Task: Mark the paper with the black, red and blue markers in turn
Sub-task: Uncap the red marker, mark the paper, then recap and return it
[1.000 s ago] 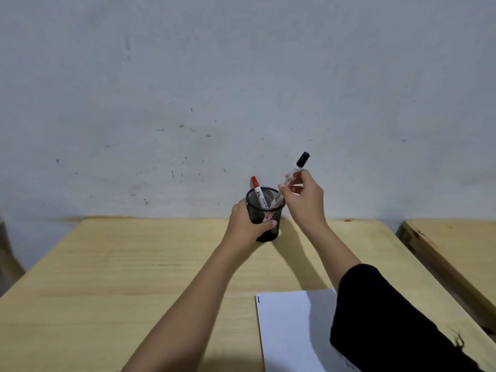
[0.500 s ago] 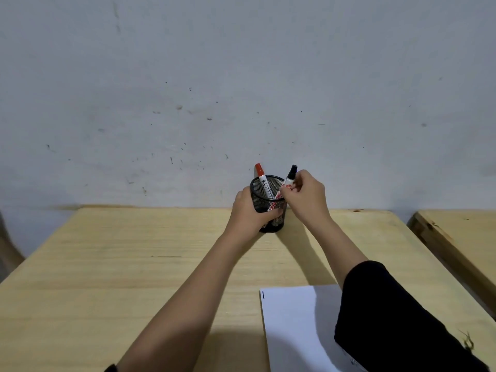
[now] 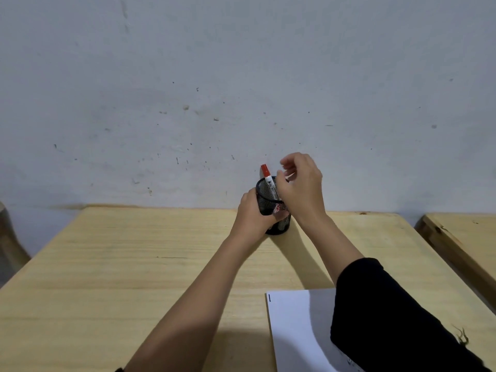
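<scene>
Here, cylindrical black mesh cup (image 3: 276,210); smooth paper (image 3: 298,326)

- The worktop (image 3: 134,264) is seen in pale yellow wood with fine straight grain lines.
- The pen cup (image 3: 281,224) is made of black mesh (a fine grid of small holes).
- A red cap and a white barrel with dark print are shown on the red marker (image 3: 268,181).
- The paper (image 3: 298,326) is white, and a short dark stroke is marked near its top left corner.
- The sleeve (image 3: 389,318) is black.
- The wall (image 3: 241,76) is greyish white, speckled with small dark spots.
</scene>
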